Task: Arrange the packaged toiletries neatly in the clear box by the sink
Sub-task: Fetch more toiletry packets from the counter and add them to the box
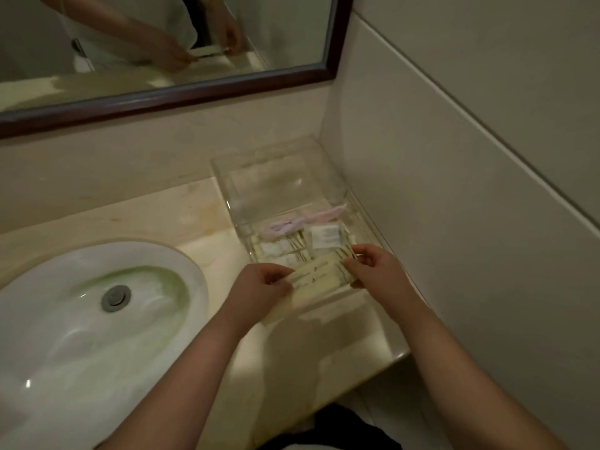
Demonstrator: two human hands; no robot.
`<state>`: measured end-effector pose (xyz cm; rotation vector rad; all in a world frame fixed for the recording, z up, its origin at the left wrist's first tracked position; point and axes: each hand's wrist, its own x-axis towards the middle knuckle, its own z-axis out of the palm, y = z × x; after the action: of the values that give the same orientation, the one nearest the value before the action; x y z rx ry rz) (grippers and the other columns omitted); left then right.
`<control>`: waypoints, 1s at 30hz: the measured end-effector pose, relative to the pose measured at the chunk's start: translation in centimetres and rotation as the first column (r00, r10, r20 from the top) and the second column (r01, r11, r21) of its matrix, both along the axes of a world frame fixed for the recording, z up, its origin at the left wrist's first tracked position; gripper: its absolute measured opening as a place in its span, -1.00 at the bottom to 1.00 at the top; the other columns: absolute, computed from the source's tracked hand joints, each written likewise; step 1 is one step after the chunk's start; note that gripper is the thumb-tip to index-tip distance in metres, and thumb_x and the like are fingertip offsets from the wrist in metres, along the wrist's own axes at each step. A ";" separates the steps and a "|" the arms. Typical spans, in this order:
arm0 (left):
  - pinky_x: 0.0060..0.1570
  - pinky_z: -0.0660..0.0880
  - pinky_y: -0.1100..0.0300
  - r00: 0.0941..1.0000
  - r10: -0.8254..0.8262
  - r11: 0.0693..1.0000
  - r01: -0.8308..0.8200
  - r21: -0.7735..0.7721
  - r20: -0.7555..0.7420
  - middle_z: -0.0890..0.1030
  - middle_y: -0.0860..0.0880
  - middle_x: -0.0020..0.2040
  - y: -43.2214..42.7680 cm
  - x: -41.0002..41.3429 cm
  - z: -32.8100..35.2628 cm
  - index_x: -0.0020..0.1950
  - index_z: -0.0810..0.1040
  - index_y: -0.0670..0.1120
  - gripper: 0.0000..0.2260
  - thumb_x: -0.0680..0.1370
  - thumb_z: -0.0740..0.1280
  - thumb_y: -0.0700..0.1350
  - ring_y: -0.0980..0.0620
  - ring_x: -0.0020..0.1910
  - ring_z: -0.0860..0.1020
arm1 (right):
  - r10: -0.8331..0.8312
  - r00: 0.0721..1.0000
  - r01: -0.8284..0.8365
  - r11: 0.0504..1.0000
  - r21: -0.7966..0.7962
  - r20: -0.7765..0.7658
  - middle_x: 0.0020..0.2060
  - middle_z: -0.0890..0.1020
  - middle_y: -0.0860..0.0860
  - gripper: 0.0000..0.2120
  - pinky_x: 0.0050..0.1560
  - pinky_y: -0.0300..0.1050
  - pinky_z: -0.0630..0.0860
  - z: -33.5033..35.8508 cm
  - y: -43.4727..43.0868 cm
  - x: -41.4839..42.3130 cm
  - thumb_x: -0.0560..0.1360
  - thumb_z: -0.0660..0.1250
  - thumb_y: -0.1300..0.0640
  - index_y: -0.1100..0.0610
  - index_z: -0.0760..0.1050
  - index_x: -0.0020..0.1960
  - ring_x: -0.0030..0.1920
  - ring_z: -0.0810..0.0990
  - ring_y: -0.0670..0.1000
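The person stands at the corner of a pale stone bench (194,216), both bare forearms reaching in. The left hand (259,282) and the right hand (378,267) each pinch one end of a small bundle of long cream packets (321,275). The left fingers (281,273) curl over the bundle's left end, and the right fingers (355,258) close narrowly on its right end, so neither hand is spread. The bundle lies level across the near end of the clear box (224,190). I cannot tell whether it already rests on the box floor or is held just above it.

The clear box sits on the bench in the corner, its far end near the back wall and its right side just beside the tiled wall (470,141). Inside it, beyond the hands, lie a couple of pink packets (308,219) slanting across the middle, a white sachet (325,236) nearer the right side, and some smaller pale packets too blurred to make out. The far half of the box shows only its clear bottom.

To the left of the box is the white sink (81,336), with its metal drain (116,298). Above the bench hangs a dark-framed mirror (162,102), reflecting both hands on the bundle.
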<state>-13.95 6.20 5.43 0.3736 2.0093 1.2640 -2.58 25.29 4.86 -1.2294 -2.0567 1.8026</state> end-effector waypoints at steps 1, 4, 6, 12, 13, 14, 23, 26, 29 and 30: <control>-0.21 0.58 0.27 0.998 0.059 0.998 -0.059 0.001 0.025 0.71 0.06 -0.20 0.5 -0.1 -0.2 -0.09 0.71 0.00 -0.77 0.47 0.36 -0.30 0.17 -0.29 0.65 | 0.002 1.000 -0.003 1.000 -0.029 -0.010 -0.18 0.56 -0.01 -0.73 -0.29 -0.27 0.59 -0.3 0.5 -0.2 0.49 0.41 0.24 0.13 0.53 0.18 -0.21 0.59 -0.10; -0.17 0.55 0.24 0.960 0.261 0.965 -0.264 0.009 0.103 0.70 -0.01 -0.15 1.6 -0.5 -0.9 -0.06 0.70 -0.07 -0.82 0.48 0.37 -0.31 0.08 -0.23 0.63 | 0.037 0.999 -0.037 0.990 -0.133 -0.004 -0.16 0.59 0.06 -0.71 -0.29 -0.27 0.58 -1.0 1.6 -0.7 0.46 0.43 0.30 0.18 0.55 0.17 -0.20 0.61 -0.07; -0.23 0.50 0.23 0.929 0.353 0.935 -0.355 0.001 0.110 0.68 -0.03 -0.17 2.1 -1.0 -1.1 -0.02 0.68 -0.09 -0.84 0.49 0.38 -0.30 0.09 -0.31 0.58 | 0.069 0.998 -0.066 0.980 -0.190 0.011 -0.14 0.62 0.13 -0.73 -0.23 -0.21 0.62 -1.3 2.4 -0.8 0.46 0.42 0.31 0.18 0.58 0.15 -0.16 0.63 -0.01; -0.39 0.39 0.30 0.846 0.532 0.845 -0.532 -0.049 -0.015 0.59 0.00 -0.33 1.3 -4.4 -1.0 0.02 0.66 -0.10 -0.83 0.50 0.35 -0.28 0.10 -0.45 0.45 | 0.150 0.986 -0.131 0.966 -0.222 0.072 -0.10 0.67 0.04 -0.74 -0.13 -0.17 0.63 -1.3 6.8 -0.7 0.56 0.26 0.34 0.05 0.63 -0.11 -0.11 0.64 -0.01; -0.42 0.39 0.32 0.839 0.544 0.837 -0.545 -0.054 -0.020 0.58 0.01 -0.34 1.1 -4.8 -0.9 0.02 0.67 -0.09 -0.83 0.50 0.35 -0.27 0.10 -0.45 0.44 | 0.194 0.973 -0.170 0.967 -0.189 0.121 -0.06 0.67 0.06 -0.72 -0.04 -0.11 0.64 -1.6 7.4 -0.7 0.57 0.24 0.34 0.03 0.63 -0.12 -0.08 0.64 0.02; -0.45 0.38 0.35 0.832 0.555 0.830 -0.555 -0.061 -0.022 0.57 0.00 -0.35 0.9 -5.2 -0.9 0.03 0.67 -0.09 -0.83 0.50 0.35 -0.26 0.10 -0.45 0.43 | 0.222 0.963 -0.195 0.966 -0.171 0.155 -0.03 0.66 0.07 -0.70 0.03 -0.06 0.63 -1.9 7.8 -0.7 0.58 0.23 0.33 0.02 0.63 -0.12 -0.04 0.64 0.05; -0.32 0.40 0.24 0.835 0.550 0.834 -0.548 -0.061 0.029 0.61 -0.03 -0.22 0.3 -5.5 -1.0 0.05 0.67 -0.10 -0.83 0.52 0.34 -0.26 0.06 -0.33 0.46 | 0.133 0.989 -0.121 0.975 -0.185 0.057 -0.03 0.56 0.05 -0.69 -0.31 -0.31 0.61 -2.4 7.2 -1.7 0.61 0.14 0.36 0.13 0.58 -0.14 -0.08 0.58 -0.01; -0.31 0.40 0.23 0.826 0.562 0.827 -0.559 -0.060 0.048 0.63 -0.05 -0.17 0.0 -5.5 -1.0 0.04 0.67 -0.10 -0.82 0.52 0.33 -0.26 0.04 -0.30 0.47 | 0.064 0.998 -0.062 0.982 -0.178 0.001 -0.10 0.58 0.03 -0.69 -0.32 -0.33 0.60 -2.1 7.1 -2.1 0.60 0.14 0.37 0.11 0.57 -0.15 -0.12 0.59 -0.04; -0.17 0.46 0.11 0.796 0.588 0.808 -0.586 -0.061 0.144 0.63 -0.05 -0.11 -0.1 -5.4 -0.8 0.06 0.64 -0.09 -0.80 0.53 0.31 -0.30 -0.01 -0.22 0.53 | -0.089 0.993 0.069 0.970 -0.232 -0.076 -0.14 0.61 0.03 -0.70 -0.26 -0.29 0.62 -1.9 7.4 -2.1 0.60 0.15 0.36 0.07 0.57 -0.10 -0.17 0.60 -0.04; -0.13 0.48 0.08 0.784 0.586 0.806 -0.589 -0.055 0.205 0.64 -0.06 -0.11 0.0 -5.3 -0.7 0.05 0.63 -0.09 -0.78 0.52 0.30 -0.33 -0.03 -0.19 0.55 | -0.125 0.987 0.096 0.964 -0.246 -0.104 -0.15 0.63 0.02 -0.69 -0.22 -0.26 0.61 -1.9 7.5 -2.1 0.60 0.16 0.36 0.05 0.58 -0.07 -0.18 0.60 -0.05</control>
<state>-19.25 6.23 4.76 -0.4194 1.9939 1.6050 -4.63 32.76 2.97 -1.2332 -1.7107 2.0637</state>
